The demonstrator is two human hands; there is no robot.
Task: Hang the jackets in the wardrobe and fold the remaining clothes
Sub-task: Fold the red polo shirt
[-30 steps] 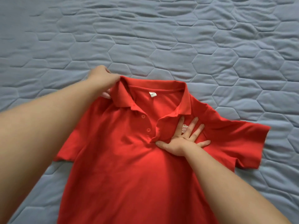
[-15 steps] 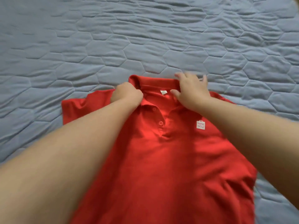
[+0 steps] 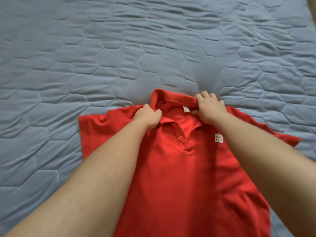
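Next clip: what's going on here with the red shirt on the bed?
A person is working on a red polo shirt that lies front up on a blue-grey quilted bedspread. Both hands are at the collar: the left hand grips its left side, and the right hand pinches its right side. The sleeves are spread out and the shirt is not yet folded. No jacket or wardrobe is in view.

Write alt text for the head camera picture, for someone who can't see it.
A person's left hand and right hand grip the collar of a red polo shirt lying front up on a blue-grey quilted bed cover. A small white logo shows on the chest.
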